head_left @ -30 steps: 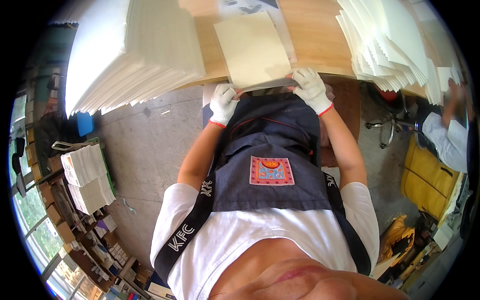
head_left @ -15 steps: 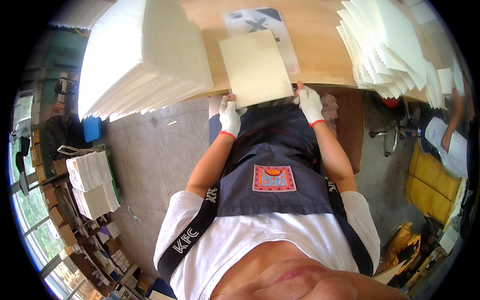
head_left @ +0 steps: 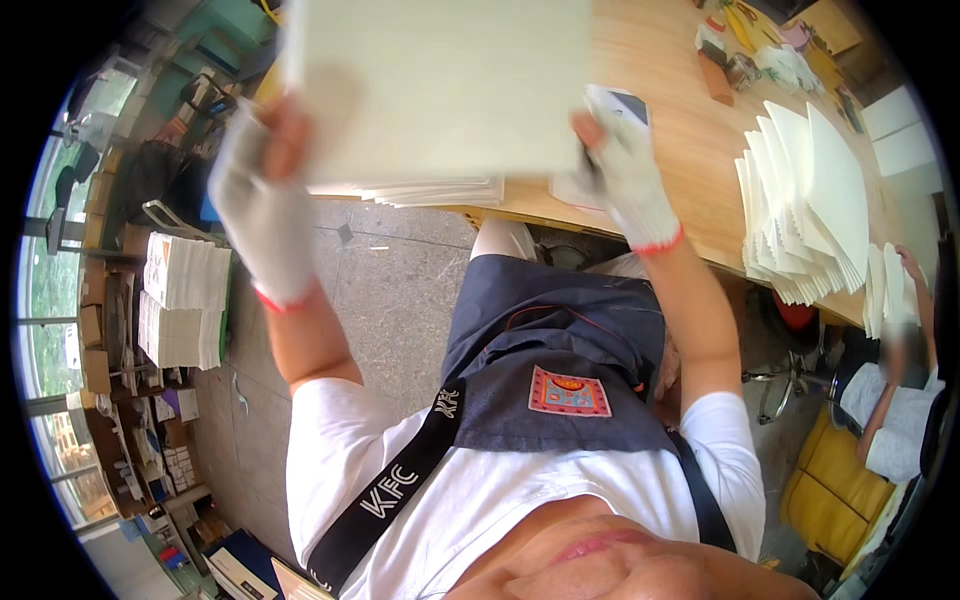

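A thin stack of pale cream paper (head_left: 450,85) is raised toward me and partly blurred. My left hand (head_left: 262,195), in a white glove with bare fingertips and a red cuff, is closed on its lower left corner. At the lower right corner my right hand (head_left: 625,175), gloved the same way, grips it with the thumb on top. Behind the paper, the edges of a tall white paper pile (head_left: 430,192) show at the table's near edge. A printed sheet (head_left: 618,100) on the table peeks out by my right hand.
Fanned white paper bundles (head_left: 805,210) stand on the wooden table (head_left: 665,60) at right. Beyond them lie a plastic bag (head_left: 785,68) and small tools. Another person's sleeve (head_left: 900,430) is at far right, near a yellow chair (head_left: 835,480). Paper bundles (head_left: 185,300) sit at left.
Both hands have lifted the cream paper from the table's front edge, moving it up and to the left over the white pile. The view has shifted, showing more of the table's right side.
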{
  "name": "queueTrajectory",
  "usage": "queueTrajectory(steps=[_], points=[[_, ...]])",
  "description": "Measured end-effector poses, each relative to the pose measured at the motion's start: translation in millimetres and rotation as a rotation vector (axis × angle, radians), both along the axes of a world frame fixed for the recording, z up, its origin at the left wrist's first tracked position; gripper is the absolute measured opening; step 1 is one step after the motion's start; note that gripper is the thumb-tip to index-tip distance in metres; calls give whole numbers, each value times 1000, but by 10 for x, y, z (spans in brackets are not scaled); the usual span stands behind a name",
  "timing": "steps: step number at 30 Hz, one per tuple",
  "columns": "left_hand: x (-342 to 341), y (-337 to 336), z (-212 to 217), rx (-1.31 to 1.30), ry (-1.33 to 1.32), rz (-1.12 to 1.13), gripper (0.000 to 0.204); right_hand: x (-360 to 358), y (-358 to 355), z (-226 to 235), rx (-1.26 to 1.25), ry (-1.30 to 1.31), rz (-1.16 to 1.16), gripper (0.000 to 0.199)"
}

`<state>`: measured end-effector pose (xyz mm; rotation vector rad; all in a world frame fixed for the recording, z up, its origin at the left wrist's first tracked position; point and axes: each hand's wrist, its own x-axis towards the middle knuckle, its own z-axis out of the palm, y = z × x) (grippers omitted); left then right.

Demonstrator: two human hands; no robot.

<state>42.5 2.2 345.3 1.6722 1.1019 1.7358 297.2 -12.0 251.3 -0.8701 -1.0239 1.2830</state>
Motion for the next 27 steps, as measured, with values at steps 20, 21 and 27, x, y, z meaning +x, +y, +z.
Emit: queueTrajectory(steps=[20, 21, 27], points=[[-716, 49, -3815, -649, -157, 23, 23, 1751, -1120, -151, -264, 110, -774, 25], [-430, -84, -3828, -573, -265, -142, 21, 1963, -1298, -148, -302, 254, -831, 26], [962, 37, -2786, 266, 850, -430, 35, 2853, -1576, -283, -319, 369, -701, 35]])
